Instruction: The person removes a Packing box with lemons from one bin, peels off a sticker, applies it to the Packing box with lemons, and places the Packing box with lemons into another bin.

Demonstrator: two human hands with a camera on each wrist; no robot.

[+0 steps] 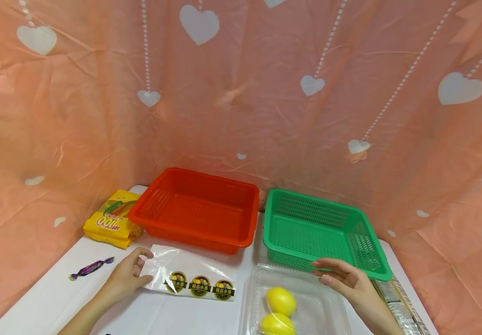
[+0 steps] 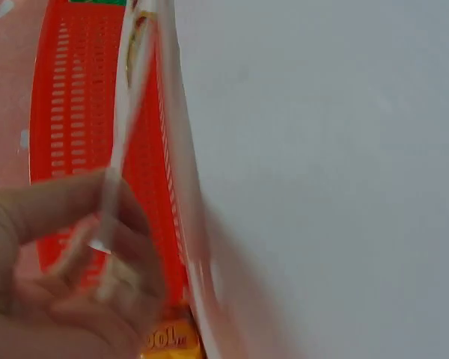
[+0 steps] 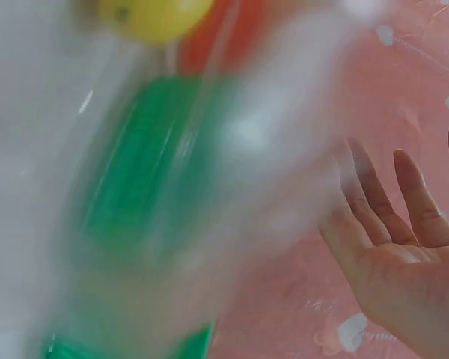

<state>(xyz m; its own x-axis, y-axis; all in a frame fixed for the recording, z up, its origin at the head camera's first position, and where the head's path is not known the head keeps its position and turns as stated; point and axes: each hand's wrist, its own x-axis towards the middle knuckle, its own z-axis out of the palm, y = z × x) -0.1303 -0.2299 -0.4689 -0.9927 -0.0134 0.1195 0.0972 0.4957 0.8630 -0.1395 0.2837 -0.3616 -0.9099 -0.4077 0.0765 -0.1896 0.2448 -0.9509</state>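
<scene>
My left hand [image 1: 128, 275] pinches the left end of a glossy white sticker sheet [image 1: 165, 258] bearing several round black-and-gold labels. In the left wrist view, the sheet [image 2: 118, 142] shows nearly edge-on beside my curled fingers. Under my right hand [image 1: 351, 286] stands a clear plastic box [image 1: 320, 302] holding two yellow lemons, one lemon [image 1: 281, 301] behind the other lemon [image 1: 277, 324]. My right fingers are loosely spread. Blurred clear plastic [image 3: 254, 149] crosses the right wrist view beside that hand; whether they touch I cannot tell.
A red basket [image 1: 190, 237] stands at the back, with a green basket [image 1: 324, 263] to its right. A yellow snack bag [image 1: 111, 221] leans by the red one. On the left lies a purple wrapped candy [image 1: 91, 268]; a printed silvery packet [image 1: 397, 298] lies at right.
</scene>
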